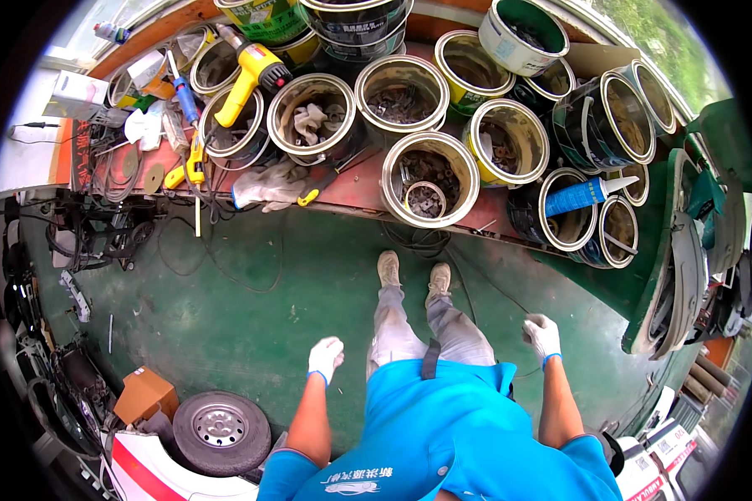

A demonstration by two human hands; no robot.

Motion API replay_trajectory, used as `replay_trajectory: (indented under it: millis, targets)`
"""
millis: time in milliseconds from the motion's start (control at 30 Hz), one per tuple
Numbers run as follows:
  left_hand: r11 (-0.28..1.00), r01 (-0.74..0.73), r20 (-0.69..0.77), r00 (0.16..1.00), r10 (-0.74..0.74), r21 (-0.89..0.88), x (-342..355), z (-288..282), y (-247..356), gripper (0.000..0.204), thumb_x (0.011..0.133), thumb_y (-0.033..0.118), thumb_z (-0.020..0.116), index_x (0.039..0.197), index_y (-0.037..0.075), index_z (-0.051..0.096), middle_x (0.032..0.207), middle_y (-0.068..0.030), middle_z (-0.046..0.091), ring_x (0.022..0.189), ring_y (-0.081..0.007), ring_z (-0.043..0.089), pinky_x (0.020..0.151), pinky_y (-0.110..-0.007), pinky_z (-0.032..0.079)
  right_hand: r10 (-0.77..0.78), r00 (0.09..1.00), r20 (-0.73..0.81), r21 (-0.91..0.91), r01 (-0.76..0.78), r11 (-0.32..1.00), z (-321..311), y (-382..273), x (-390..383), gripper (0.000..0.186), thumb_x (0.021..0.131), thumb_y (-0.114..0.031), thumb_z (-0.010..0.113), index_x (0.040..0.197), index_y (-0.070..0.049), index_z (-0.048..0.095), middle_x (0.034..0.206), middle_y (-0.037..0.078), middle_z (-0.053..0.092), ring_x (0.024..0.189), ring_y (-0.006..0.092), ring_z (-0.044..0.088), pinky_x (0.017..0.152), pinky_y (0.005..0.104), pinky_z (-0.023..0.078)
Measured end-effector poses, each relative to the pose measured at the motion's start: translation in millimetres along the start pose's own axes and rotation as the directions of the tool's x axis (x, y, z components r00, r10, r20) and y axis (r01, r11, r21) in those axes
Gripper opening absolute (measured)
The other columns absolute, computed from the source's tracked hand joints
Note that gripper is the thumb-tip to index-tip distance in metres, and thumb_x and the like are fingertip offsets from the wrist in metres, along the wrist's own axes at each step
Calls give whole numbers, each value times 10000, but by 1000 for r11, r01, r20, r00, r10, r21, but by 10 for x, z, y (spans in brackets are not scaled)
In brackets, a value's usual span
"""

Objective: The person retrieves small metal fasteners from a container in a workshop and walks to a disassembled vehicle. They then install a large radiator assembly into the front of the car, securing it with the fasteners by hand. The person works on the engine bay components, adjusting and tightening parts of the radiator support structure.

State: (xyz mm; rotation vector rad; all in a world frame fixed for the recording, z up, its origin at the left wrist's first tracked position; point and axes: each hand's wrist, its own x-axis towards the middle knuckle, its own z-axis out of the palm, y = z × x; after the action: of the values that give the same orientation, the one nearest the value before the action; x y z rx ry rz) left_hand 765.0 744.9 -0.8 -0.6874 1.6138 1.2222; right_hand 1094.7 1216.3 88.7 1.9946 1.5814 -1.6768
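Note:
Both my hands hang beside my body in white gloves with blue cuffs, below the cluttered workbench (pixel 355 175). My left hand (pixel 326 357) is curled closed, left of my legs, with nothing visible in it. My right hand (pixel 541 336) is also curled, right of my legs, with nothing seen in it. On the bench are metal cans of small parts (pixel 430 167), a yellow heat gun (pixel 242 88), a yellow glue gun (pixel 194 165), a grey glove (pixel 267 185), a knife (pixel 313 192) and a blue sealant tube (pixel 572 198).
Cables (pixel 418 242) trail over the green floor (pixel 292 309). Behind me at left are a spare wheel (pixel 205 422), a cardboard box (pixel 144 392) and white vehicle panels (pixel 142 463). Dark parts (pixel 58 367) pile along the left; curved panels (pixel 673 250) lean at right.

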Motion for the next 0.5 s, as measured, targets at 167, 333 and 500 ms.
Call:
replay_trajectory:
  millis: [167,333,500]
  targets:
    - [994,-58,25,998,56,98,165,127,612,364,922,98,695,1262,-4,614,997,-84,689,718,-147,642,615,-267,540,-607,791,78,-259,604,754,679,-1755,-444,238,912,-91,681,1122,17,708,1003,92,723,883,155,672,811,292,535]
    - [990,-38,52,998,31,135,185,109,677,370,921,100,697,1267,-1,616,1005,-80,694,740,-149,647,646,-280,549,-858,506,85,-264,842,470,1117,-2976,-696,230,881,-77,711,1106,-29,716,984,143,712,894,270,701,815,319,546]
    - [986,34,18,999,-38,164,187,-70,601,357,918,113,700,1251,9,622,1007,-77,701,746,-158,655,656,-294,558,-955,184,234,-562,827,21,1766,-3605,-409,199,873,-134,669,1066,-90,686,880,122,661,792,303,673,707,390,550]
